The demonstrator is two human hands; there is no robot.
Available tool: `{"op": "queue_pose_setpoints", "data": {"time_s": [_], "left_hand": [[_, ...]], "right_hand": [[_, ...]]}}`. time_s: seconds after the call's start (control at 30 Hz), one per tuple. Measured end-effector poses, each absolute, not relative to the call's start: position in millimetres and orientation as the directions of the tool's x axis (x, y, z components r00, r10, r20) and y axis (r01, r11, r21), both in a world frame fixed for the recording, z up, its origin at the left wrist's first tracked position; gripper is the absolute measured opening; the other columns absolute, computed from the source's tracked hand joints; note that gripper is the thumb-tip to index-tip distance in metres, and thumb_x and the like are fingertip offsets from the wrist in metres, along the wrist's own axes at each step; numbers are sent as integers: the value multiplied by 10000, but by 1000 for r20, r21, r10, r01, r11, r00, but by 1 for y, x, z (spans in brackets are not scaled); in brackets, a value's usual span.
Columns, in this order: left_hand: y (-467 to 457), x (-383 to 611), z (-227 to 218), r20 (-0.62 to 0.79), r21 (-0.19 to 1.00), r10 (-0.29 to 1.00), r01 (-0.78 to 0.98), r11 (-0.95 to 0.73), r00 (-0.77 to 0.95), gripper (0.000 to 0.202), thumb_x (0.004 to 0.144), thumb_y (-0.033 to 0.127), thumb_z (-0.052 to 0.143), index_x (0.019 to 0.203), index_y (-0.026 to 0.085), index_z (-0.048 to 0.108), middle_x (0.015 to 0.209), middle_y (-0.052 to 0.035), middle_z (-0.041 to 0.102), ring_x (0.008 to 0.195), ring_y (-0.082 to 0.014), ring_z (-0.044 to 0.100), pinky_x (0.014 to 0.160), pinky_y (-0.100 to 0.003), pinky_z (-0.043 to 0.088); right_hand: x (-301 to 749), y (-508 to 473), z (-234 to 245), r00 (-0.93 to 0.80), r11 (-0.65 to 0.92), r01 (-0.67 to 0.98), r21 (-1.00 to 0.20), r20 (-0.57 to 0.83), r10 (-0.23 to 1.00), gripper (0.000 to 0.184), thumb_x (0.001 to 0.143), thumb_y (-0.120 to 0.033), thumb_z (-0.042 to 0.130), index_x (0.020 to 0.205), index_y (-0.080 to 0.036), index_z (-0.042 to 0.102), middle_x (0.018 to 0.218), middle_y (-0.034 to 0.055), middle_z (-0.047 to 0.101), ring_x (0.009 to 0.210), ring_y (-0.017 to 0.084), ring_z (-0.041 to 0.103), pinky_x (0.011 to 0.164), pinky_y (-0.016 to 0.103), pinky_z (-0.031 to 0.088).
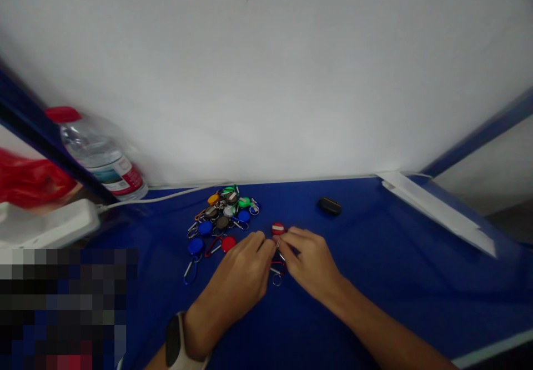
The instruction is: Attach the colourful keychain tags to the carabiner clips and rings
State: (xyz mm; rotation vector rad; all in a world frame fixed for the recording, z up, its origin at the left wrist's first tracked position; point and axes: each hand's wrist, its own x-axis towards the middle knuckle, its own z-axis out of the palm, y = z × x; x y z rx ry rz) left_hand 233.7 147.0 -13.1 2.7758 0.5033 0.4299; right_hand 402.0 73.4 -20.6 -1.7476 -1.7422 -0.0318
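Watch nearest us; left hand, right hand both pinching near end of reel, right closer; long axis, reel to clip, toward us.

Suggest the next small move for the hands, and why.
I'd probably shift the left hand slightly left, to open up the view: its fingertips crowd those of the right hand beside the red reel with a white strip, and together they hide exactly what is gripped there.
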Motion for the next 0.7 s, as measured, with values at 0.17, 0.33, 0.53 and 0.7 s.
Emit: {"op": "queue_pose_setpoints", "data": {"time_s": [0.17,0.33,0.53,0.7], "left_hand": [[146,234,-15,211,300,366,296,-907,906,218,927,2,479,1051,140,593,998,-79,593,924,-258,572,857,-455,583],[148,233,-13,241,316,394,312,-896,887,193,969,40,439,1019,146,592,976,-78,585,910,-255,572,828,-449,578],[150,231,-4,227,340,362,275,-900,904,206,988,55,414,1014,159,590,975,-72,582,898,-239,584,813,-419,576],[149,232,-7,92,260,320,287,-922,943,196,959,38,462,975,158,617,1009,-85,618,942,-265,615,851,-458,584]], "right_hand": [[404,76,-24,180,70,812,-580,363,914,313,988,-234,557,715,-165,694,660,9,651,593,127,580,590,250,403],[403,72,-22,5,202,923,-328,534,845,243,991,-174,528,918,-166,759,878,67,744,754,172,655,795,328,426],[400,77,-12,329,-38,372,-928,93,940,427,928,-447,594,613,-162,633,553,-5,508,524,109,435,513,249,302],[408,78,-6,445,-104,215,-971,2,896,527,883,-568,597,545,-168,539,502,-23,402,486,95,341,472,248,230]]}}
